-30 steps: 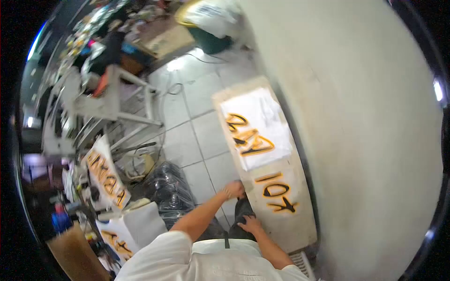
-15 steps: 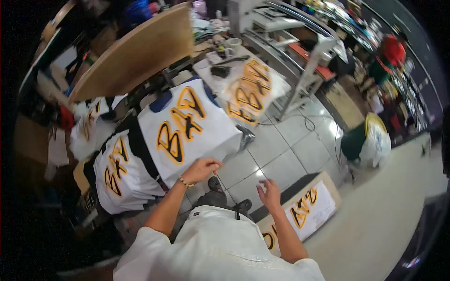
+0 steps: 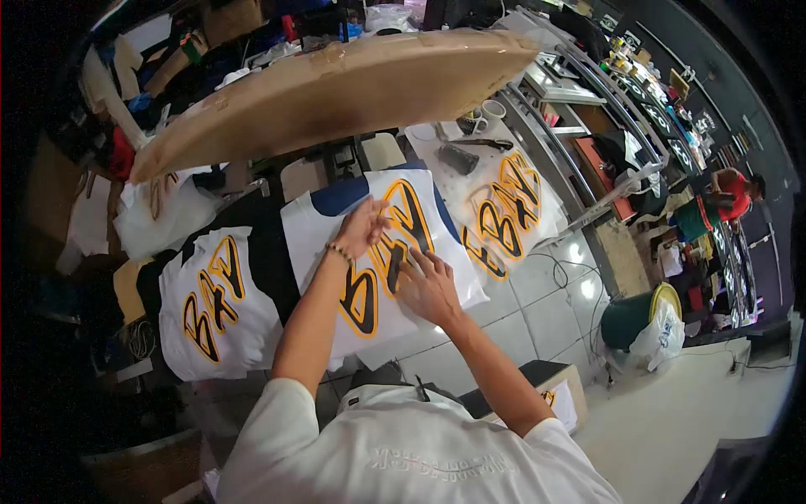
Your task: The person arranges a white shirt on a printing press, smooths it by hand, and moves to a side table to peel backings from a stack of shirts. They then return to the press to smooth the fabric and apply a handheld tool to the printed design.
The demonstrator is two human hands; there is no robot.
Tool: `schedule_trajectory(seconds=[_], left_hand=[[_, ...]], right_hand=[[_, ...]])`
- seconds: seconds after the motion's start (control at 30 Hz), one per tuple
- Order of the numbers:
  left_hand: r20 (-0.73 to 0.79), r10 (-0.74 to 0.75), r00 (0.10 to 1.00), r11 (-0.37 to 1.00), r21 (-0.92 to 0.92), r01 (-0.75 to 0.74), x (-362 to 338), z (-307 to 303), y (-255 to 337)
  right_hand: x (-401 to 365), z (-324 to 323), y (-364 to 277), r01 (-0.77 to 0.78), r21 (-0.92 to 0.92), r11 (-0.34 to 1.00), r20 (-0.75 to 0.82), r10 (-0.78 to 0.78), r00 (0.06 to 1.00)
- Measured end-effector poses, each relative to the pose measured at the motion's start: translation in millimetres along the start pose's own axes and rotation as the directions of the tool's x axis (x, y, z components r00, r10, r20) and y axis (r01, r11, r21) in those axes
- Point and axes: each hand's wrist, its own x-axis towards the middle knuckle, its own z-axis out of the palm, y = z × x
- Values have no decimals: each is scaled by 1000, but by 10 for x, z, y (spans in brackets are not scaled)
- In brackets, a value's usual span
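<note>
A white cloth or sheet (image 3: 312, 239) printed with large black-and-orange "BAD" letters lies over the work surface in front of me, a blue edge (image 3: 340, 198) showing at its far end. Over its upper part is my left hand (image 3: 364, 228), a beaded bracelet at the wrist, fingers loosely bent and apart. My right hand (image 3: 430, 288) reaches across the lower letters with its fingers spread. To the left lies a white shirt (image 3: 262, 315) with the same print. A translucent sheet (image 3: 514, 210) with similar lettering rests on the right.
A wide brown board (image 3: 336, 92) overhangs the far side. At the back right are a mug (image 3: 473, 124), a metal-framed machine (image 3: 579, 181) and cables on the tiled floor. A green bin (image 3: 625, 321) with a plastic bag stands right; a person in red (image 3: 735, 202) is beyond.
Both hands have moved forward, from near my body to over the printed white piece. The left fingers have loosened. My view has shifted, bringing the work surface nearer.
</note>
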Motion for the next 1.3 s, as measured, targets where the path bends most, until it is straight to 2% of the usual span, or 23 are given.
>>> schedule_trajectory(seconds=[0.03,0.07,0.13,0.23,0.3,0.37,0.57,0.93,1.0,1.03,1.07,1.1,1.2,1.23,1.27,1.3], left_hand=[[-5,-35,999,991,-126,35,195,-7,47],[-5,-44,999,990,-133,43,389,-15,97],[95,-91,991,956,-269,113,716,-55,190],[162,-96,982,944,-297,142,1033,-96,248],[149,-111,983,945,-291,150,1129,-90,266],[137,-163,977,959,-209,189,1133,-70,317],[63,-177,982,969,-165,186,1095,7,373],[27,-182,983,972,-145,184,1082,46,342],[-16,-148,989,989,-18,147,1082,64,293],[-22,-101,995,995,-9,101,1065,87,252],[-84,-15,996,995,100,24,1059,126,209],[-112,80,990,961,272,-47,1038,183,199],[-81,337,938,811,530,-246,1199,152,-41],[88,722,686,404,751,-521,1476,-6,-360],[50,658,751,265,918,-294,967,308,-9],[90,653,752,144,960,-240,999,284,-107]], right_hand=[[3,20,4,-5,-2,1000,9,5,1000],[7,36,13,-20,-13,1000,41,21,999],[17,18,12,-42,-21,999,94,44,995],[39,-41,-10,-59,-2,998,113,59,992],[60,-90,-2,-64,18,998,131,61,990],[51,-104,22,-61,42,997,149,54,987],[60,-138,91,-37,75,996,173,24,985],[106,-184,115,-13,71,997,199,-1,980],[102,-166,138,6,76,997,195,-21,980],[105,-160,143,19,77,997,189,-33,981],[113,-166,140,32,90,995,164,-46,985],[126,-168,136,60,113,992,173,-79,982],[141,-172,113,26,73,997,191,-40,981],[128,-147,112,15,77,997,194,-30,980],[124,-142,102,11,72,997,200,-25,979],[121,-139,98,6,66,998,206,-19,978]])
